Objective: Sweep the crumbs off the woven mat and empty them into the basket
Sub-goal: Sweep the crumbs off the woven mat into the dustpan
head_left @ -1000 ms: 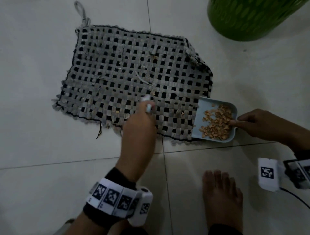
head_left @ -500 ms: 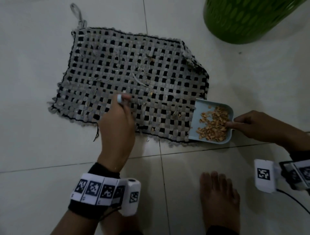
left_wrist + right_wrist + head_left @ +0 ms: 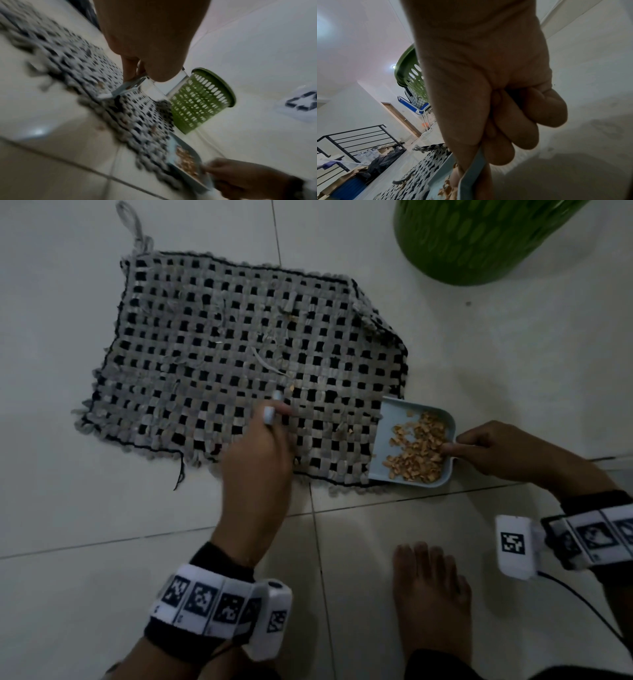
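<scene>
Mat: the woven mat (image 3: 246, 364) lies flat on the tiled floor (image 3: 68, 525), its long axis running left to right, hanging loop at the far-left corner.
Left hand: the left hand (image 3: 255, 460), at the mat's near edge, is clenched round a small brush (image 3: 118, 90) whose pale handle end shows above the fist.
Stray crumbs: a few (image 3: 292, 387) remain just right of the brush.
Dustpan: the dustpan (image 3: 390, 419) sits at the mat's near-right corner, open mouth facing left, heaped with crumbs (image 3: 418, 446).
Right hand: the right hand (image 3: 496, 450) grasps its back rim.
Basket: the green basket (image 3: 479, 241) stands well beyond.
Risk: tilting the shallow pan mouth-down while lifting would likely spill crumbs; brisk strokes may flick bits over its rim.
</scene>
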`<state>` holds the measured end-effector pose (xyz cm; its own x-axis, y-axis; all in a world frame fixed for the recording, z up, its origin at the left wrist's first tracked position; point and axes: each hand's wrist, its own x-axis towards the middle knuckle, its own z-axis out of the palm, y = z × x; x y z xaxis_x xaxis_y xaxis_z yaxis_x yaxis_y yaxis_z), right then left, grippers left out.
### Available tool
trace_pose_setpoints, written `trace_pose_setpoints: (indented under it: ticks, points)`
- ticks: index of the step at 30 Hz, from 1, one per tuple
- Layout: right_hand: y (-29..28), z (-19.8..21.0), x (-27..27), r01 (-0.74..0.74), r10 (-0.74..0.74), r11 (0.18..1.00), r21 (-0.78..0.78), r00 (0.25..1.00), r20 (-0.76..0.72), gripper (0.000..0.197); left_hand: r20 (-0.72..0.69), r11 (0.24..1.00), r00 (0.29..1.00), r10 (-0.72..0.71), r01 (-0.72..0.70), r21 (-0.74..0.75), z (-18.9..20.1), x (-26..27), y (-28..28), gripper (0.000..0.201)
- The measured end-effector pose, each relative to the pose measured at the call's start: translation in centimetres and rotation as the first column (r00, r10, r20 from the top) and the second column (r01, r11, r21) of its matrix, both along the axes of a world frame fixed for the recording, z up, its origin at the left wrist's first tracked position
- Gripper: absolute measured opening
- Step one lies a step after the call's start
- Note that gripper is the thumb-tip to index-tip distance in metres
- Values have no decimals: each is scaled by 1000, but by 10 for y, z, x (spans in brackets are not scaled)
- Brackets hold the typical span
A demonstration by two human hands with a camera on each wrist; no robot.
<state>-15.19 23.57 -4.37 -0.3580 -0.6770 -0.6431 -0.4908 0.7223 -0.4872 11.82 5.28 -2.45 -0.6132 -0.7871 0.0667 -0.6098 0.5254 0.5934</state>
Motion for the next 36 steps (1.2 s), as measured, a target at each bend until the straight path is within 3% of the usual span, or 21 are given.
trace_pose_setpoints:
  ticks: [3,5,8,10,12,15,18,21,25,28,32,34,36]
  points:
    - [1,0,1,25,-24,999,-26,999,41,48,-72,991,994,-78,85,99,6,-10,17,20]
    - [1,1,1,32,-30,999,-39,998,55,49,-96,998,994,-49,51,21,10,-2,6,21]
    - [3,-2,0,32,-30,998,-47,998,55,48,39,984,995,97,-90,-154,10,15,-24,25]
    - [5,-4,-2,35,-33,998,-49,998,45,45,121,979,987,105,-81,-186,5,16,-28,30]
    - [5,-5,-2,24,-22,998,-51,999,44,47,113,991,994,-2,17,-134,1,4,-11,35]
    - [5,-6,-3,14,-11,999,-49,999,50,48,-29,990,990,-141,141,17,3,-18,22,23]
    - [4,-7,-3,-2,5,999,-53,998,56,49,-174,966,977,-122,157,204,8,-20,29,20]
    - [5,-5,-3,12,-7,998,-66,997,74,52,-204,994,978,-51,70,88,11,-9,9,20]
    - [7,-6,-2,40,-34,997,-73,996,80,49,-41,992,994,97,-100,-73,-1,5,-25,30]
    - [8,-7,-1,34,-29,997,-73,997,76,46,11,998,1000,-14,15,-67,-6,-6,-12,28]
    - [8,-6,-1,43,-38,997,-67,997,63,48,-53,970,971,-232,235,60,-2,-27,33,23]
    - [9,-8,-2,41,-37,997,-65,997,61,47,-90,961,966,-242,251,113,2,-29,40,22]
    - [9,-8,-1,36,-33,998,-53,998,57,44,-118,974,971,-207,215,64,6,-26,30,23]
